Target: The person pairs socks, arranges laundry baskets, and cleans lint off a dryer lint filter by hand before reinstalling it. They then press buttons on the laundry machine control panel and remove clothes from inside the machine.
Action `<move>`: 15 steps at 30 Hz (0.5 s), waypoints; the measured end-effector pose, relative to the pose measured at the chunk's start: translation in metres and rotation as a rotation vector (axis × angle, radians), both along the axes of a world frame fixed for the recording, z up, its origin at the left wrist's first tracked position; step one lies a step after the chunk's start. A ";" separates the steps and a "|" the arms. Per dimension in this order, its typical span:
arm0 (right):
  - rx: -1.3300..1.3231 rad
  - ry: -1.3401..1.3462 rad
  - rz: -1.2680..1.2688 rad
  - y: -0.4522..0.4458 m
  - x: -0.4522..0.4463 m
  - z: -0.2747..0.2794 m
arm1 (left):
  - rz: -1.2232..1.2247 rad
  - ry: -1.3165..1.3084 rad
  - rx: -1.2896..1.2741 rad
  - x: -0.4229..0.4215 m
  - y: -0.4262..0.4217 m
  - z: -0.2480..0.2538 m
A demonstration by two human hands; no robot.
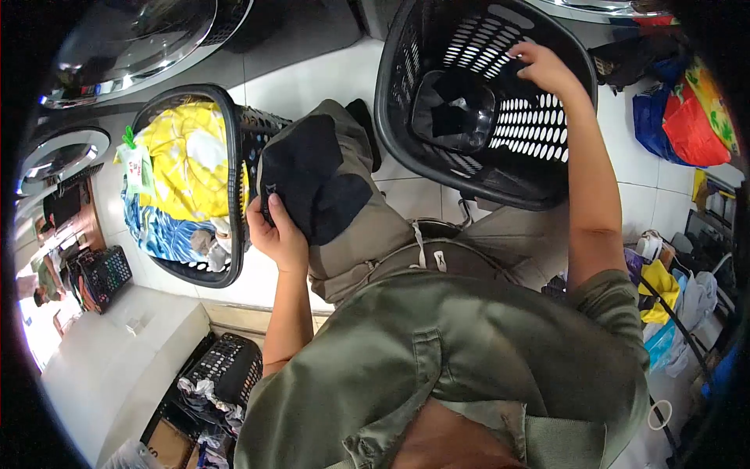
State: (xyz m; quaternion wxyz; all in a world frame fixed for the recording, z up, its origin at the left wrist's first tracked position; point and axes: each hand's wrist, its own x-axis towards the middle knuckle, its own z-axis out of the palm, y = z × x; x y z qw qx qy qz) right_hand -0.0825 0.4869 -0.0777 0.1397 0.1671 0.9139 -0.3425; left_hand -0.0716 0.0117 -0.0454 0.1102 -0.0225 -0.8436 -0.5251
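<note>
Black cloth (pixel 301 168) lies over my thigh, and my left hand (pixel 279 234) pinches its near edge between thumb and fingers. My right hand (pixel 543 69) is inside the upper right part of a large black basket (pixel 391 117), its thumb and fingertips close together around or beside something dark that I cannot make out. A few dark pieces of cloth (pixel 449 117) lie at the bottom of that basket.
On the left, a second black basket (pixel 234 141) holds yellow cloth (pixel 183 156) and blue patterned cloth. Front-loading machines line the far side. Colourful bags (pixel 691 129) stand at the right; another basket (pixel 230 363) sits at the lower left.
</note>
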 end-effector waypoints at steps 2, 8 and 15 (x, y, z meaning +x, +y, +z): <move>-0.400 -0.074 0.101 -0.014 -0.010 -0.009 | 0.005 0.009 -0.064 0.000 0.004 0.002; -0.541 -0.694 -0.121 -0.035 -0.032 -0.139 | 0.042 -0.001 -0.070 -0.001 0.006 -0.002; 0.361 -0.605 -0.179 -0.099 0.019 -0.264 | 0.091 -0.018 -0.019 0.001 0.002 -0.009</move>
